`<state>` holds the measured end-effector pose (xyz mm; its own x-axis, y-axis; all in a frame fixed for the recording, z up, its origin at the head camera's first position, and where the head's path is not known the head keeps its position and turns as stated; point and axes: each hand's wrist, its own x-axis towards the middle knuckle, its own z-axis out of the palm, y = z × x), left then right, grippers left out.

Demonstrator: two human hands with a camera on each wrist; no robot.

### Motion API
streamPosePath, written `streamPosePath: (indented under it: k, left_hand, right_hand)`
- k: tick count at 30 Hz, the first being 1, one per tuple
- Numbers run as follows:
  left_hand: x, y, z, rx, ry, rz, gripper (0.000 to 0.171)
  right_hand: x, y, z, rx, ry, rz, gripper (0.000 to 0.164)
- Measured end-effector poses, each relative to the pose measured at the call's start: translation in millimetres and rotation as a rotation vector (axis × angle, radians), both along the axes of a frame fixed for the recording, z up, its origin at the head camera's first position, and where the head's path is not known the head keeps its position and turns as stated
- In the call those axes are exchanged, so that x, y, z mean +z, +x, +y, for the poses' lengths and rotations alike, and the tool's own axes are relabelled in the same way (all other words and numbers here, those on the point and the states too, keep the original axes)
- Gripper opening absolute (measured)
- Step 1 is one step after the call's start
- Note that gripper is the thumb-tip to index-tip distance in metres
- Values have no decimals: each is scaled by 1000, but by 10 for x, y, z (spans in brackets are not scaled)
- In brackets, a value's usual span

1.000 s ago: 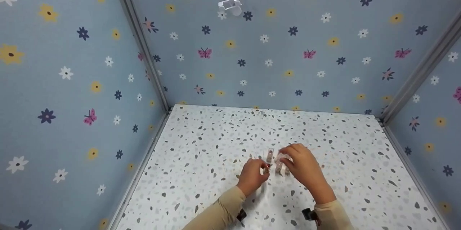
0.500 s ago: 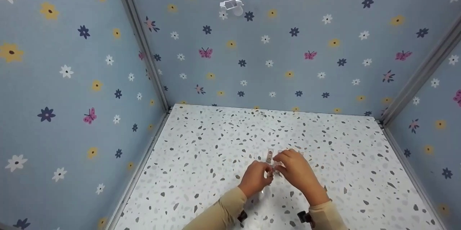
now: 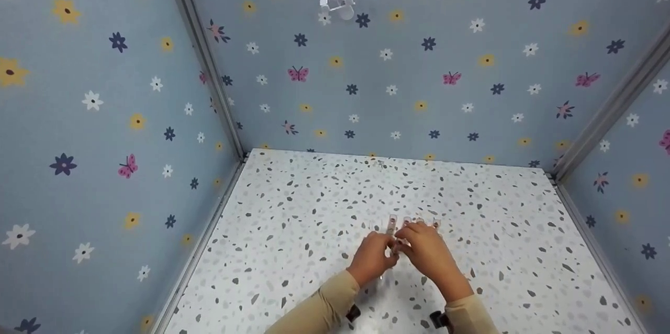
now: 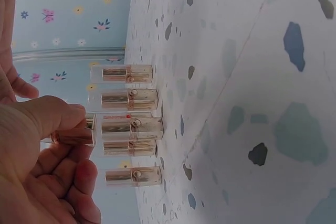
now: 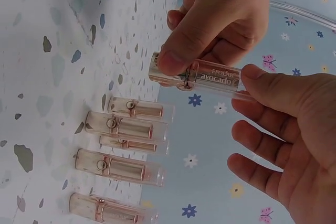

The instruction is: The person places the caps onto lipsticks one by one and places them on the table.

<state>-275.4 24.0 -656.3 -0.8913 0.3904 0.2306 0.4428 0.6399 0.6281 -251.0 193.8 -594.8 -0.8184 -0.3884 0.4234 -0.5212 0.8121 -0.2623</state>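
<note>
My left hand [image 3: 372, 256] grips the shiny base of a lipstick tube [image 5: 215, 77], thumb along its side. The tube has a clear cap end and a label reading "avocado". At the clear end, the thumb and fingers of my right hand [image 5: 304, 114] pinch the cap, its other fingers spread loosely. In the head view both hands meet low over the table and mostly hide the tube. Several similar tubes [image 5: 126, 169] with rose-gold middles and clear caps stand upright close by, also in the left wrist view [image 4: 131, 128].
A white speckled table [image 3: 314, 192] lies under the hands. Blue flowered walls [image 3: 392, 62] enclose it at the back and sides, with grey metal posts [image 3: 209, 62] at the corners. A white bracket [image 3: 337, 1] hangs at the back wall.
My right hand has moved left and down from over the standing tubes to the tube in my left hand. A reddish tip seen there earlier is now hidden in the head view.
</note>
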Motion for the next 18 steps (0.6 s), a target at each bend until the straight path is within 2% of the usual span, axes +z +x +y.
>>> streamPosePath:
  k: [5, 18]
  left_hand:
    - [12, 1, -10, -1, -3, -1, 15]
    - [55, -49, -52, -57, 21, 14, 22]
  right_hand:
    - [-1, -5, -5, -10, -19, -26, 21]
    - [31, -27, -7, -19, -56, -26, 21]
